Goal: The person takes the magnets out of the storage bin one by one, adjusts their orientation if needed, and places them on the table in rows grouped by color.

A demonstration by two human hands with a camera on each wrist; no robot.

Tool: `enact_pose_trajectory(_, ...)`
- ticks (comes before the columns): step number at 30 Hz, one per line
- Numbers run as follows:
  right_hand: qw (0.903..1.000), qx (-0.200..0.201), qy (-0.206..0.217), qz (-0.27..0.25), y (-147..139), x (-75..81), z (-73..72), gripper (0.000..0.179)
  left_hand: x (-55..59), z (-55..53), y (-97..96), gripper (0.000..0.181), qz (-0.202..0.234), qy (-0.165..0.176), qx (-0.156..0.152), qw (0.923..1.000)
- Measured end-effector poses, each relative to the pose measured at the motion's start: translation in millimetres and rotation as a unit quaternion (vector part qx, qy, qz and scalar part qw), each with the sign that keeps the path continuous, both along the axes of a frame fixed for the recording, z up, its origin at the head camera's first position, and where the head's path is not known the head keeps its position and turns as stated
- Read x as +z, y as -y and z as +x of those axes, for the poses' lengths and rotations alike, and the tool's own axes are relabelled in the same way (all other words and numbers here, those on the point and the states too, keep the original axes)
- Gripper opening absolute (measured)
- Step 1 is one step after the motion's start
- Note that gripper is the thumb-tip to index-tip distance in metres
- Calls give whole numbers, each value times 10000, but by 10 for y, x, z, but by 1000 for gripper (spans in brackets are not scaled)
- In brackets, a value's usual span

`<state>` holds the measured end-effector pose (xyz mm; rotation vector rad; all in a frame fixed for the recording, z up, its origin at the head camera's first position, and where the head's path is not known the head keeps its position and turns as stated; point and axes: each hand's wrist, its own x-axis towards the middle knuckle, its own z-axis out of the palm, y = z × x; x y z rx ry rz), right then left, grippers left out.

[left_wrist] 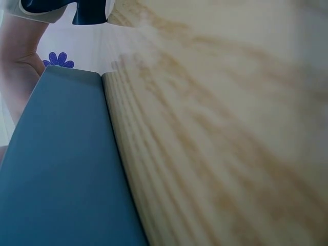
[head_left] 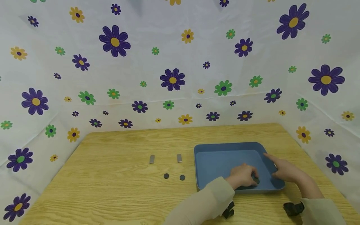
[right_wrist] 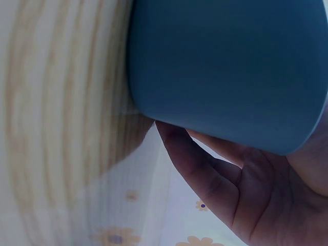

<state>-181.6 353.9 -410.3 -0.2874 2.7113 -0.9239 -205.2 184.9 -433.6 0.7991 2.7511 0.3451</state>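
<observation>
A shallow blue tray (head_left: 225, 159) sits on the right part of the table. My left hand (head_left: 244, 175) reaches into its near right part and pinches a dark rounded piece (head_left: 256, 179); the hand covers much of it, and its exact kind is unclear. At the tray's right side, my right hand (head_left: 287, 170) grips the wall. In the right wrist view, the fingers (right_wrist: 200, 174) lie against the outer wall (right_wrist: 225, 77). The left wrist view shows the tray's near wall (left_wrist: 66, 164), with the left hand out of sight.
Left of the tray lie two small grey rectangular plates (head_left: 152, 159) and, closer to me, two dark discs (head_left: 166, 176). The wooden table (head_left: 107, 184) is bounded behind and at the sides by a white flowered cloth (head_left: 146, 62).
</observation>
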Motion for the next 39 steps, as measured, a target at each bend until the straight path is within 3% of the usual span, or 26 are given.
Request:
enact_pose_trajectory(21,10000,29,-26,-90,-11,-13,-8,72,33,25,16,14,-511,-108,-615,9967)
enact_pose_trajectory(33,10000,65,-44,-32,-18,-7,-9,72,75,57,23,18,88,224,-554,9982)
enact_pose_trajectory(39,10000,40,-42,9,-18,-26,-11,73,112,75,50,14,807,588,-325,9945)
